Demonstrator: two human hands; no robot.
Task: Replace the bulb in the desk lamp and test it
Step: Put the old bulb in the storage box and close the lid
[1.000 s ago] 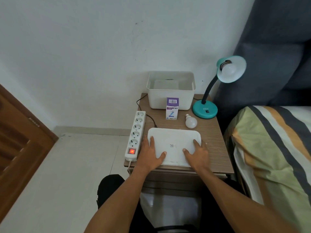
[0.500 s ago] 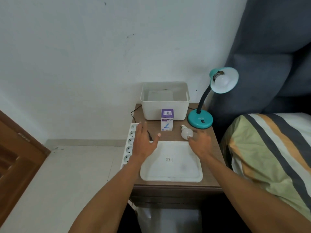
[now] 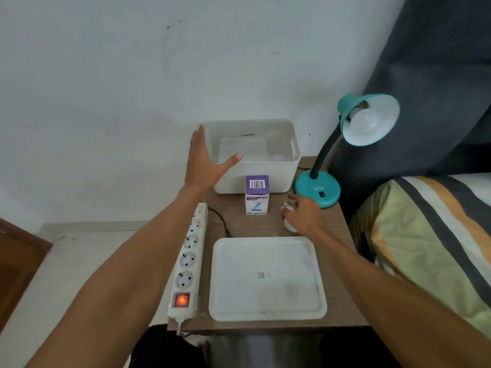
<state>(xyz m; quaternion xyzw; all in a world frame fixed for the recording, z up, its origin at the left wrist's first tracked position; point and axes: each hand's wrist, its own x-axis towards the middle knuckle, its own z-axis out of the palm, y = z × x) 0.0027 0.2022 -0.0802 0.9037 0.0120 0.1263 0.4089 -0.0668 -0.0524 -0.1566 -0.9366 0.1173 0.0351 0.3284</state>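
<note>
Since half a second ago the left hand [image 3: 204,160] has risen from beside the tray to the left rim of the white bin [image 3: 255,179], fingers straight and spread, holding nothing; the right hand [image 3: 305,216] has closed in over the loose bulb [image 3: 288,223]. A wooden nightstand [image 3: 337,232] stands against a white wall, a brown door at far left, a striped bed at right. On it, left to right: a power strip [image 3: 187,261] with its red switch lit, a white tray [image 3: 267,278], a purple-and-white bulb box [image 3: 257,195], then the teal desk lamp [image 3: 317,189], a bulb in its shade. The right fingers curl on the loose bulb lying before the lamp base; whether they actually grip it I cannot tell.
</note>
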